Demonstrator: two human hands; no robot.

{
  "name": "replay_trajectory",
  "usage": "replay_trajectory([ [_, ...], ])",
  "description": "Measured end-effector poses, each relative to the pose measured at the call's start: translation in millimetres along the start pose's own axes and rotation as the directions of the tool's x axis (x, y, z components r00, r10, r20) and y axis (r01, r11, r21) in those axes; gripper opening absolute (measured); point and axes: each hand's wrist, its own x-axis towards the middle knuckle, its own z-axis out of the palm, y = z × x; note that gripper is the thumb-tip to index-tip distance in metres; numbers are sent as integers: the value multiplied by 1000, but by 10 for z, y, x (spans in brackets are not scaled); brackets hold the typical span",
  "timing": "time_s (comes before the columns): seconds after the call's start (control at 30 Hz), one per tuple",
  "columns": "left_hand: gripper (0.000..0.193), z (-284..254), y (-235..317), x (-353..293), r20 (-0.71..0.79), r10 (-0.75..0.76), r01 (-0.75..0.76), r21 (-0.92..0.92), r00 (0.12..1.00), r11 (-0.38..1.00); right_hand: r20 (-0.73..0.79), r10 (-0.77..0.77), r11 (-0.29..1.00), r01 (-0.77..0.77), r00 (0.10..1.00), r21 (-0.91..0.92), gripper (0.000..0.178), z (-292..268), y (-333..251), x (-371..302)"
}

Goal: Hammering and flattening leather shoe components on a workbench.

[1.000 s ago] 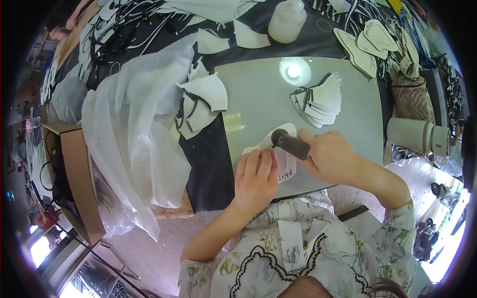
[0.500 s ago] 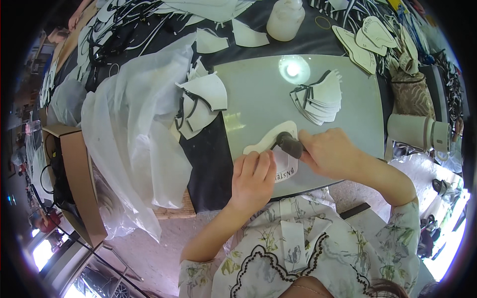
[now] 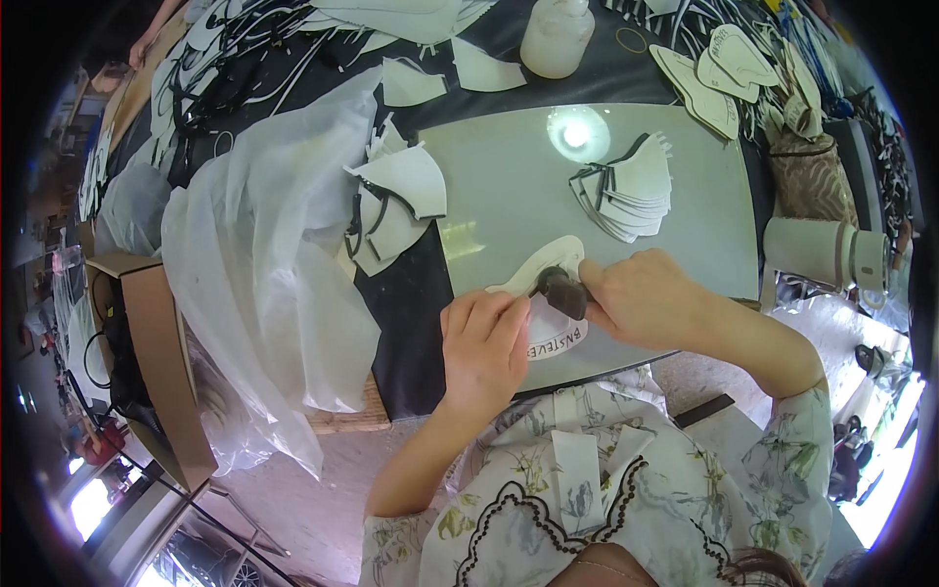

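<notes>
My right hand point(image 3: 646, 293) is closed around a dark tool that looks like a small hammer; its blunt head point(image 3: 561, 292) is over a cream template point(image 3: 540, 262) with a curved outline and handwriting near its lower edge. My left hand point(image 3: 486, 344) has its fingers bent and pressed together at the template's left edge, holding a white piece point(image 3: 558, 318) against it. The fingers and the tool hide where the two layers meet. Both lie on a pale, shiny board point(image 3: 509, 147). Beyond my right hand rests a fanned stack of white pieces with dark edging point(image 3: 631, 196).
More dark-edged white pieces point(image 3: 396, 210) overlap the board's left side. Further left are crumpled clear plastic point(image 3: 264, 215) and a cardboard box point(image 3: 161, 362). A white bottle point(image 3: 558, 41) stands at the back. At the right are cream templates point(image 3: 699, 93) and a pale metal cylinder point(image 3: 812, 256).
My left hand has shifted slightly left and down along the template's edge. The tool in my right hand has tilted and moved slightly left; the template stays nearly in place.
</notes>
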Motion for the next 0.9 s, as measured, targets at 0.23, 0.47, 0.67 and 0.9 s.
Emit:
replay_trajectory([
  [0.23, 33, 9, 21, -90, 92, 191, -205, 185, 977, 961, -48, -23, 1000, 23, 999, 2, 41, -58, -3, 0],
  [0.47, 32, 29, 5, -96, 61, 177, -185, 187, 982, 965, -31, -93, 995, 93, 995, 17, 41, 0, 10, 61],
  [0.67, 27, -12, 10, -118, 31, 89, -91, 90, 996, 992, 15, -107, 994, 107, 994, 9, 27, -73, 36, 130],
  [0.9, 30, 6, -41, -180, -9, 100, -99, 79, 995, 992, 96, -266, 964, 267, 959, 2, 30, -223, 127, 311],
])
